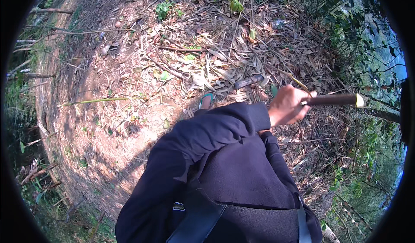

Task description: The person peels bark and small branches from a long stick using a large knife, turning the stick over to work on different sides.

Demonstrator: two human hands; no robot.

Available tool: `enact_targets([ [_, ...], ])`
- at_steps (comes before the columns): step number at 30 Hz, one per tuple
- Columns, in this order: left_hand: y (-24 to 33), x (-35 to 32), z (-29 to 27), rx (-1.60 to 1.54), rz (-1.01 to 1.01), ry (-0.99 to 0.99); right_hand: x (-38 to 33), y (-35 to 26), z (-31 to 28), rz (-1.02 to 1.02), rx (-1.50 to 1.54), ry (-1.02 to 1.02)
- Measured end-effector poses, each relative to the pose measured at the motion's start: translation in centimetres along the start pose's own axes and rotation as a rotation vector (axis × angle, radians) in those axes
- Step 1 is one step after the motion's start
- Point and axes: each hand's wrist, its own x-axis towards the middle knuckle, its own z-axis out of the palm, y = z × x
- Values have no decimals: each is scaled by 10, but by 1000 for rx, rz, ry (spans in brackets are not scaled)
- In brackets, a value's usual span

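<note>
My left arm, in a dark sleeve, reaches across my body to the right. At its end my left hand [287, 106] is closed round a dark brown stick [333, 100] with a pale cut end that points right. Only a sliver of my right hand [263, 132] shows under the left cuff; its fingers are hidden, and so is anything they may hold. A thin yellowish stem [294, 78] runs down toward the top of my left hand; I cannot tell whether the two touch.
Dry leaves and twigs [173, 70] cover the ground ahead. A foot in a teal-strapped sandal [206, 100] shows beyond my left sleeve. A thin green stalk [103, 99] lies to the left. Leafy bushes [367, 156] line the right side, and branches [41, 169] tangle at the left.
</note>
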Motion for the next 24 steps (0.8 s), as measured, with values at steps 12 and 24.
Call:
enact_targets([
  [12,-273,-131,-406,-1003,-916,1101,-98,-67,-141,-717,2082,-232],
  [24,-199,-132,-447,925,-531,477,-73,13,-45,433,276,321],
])
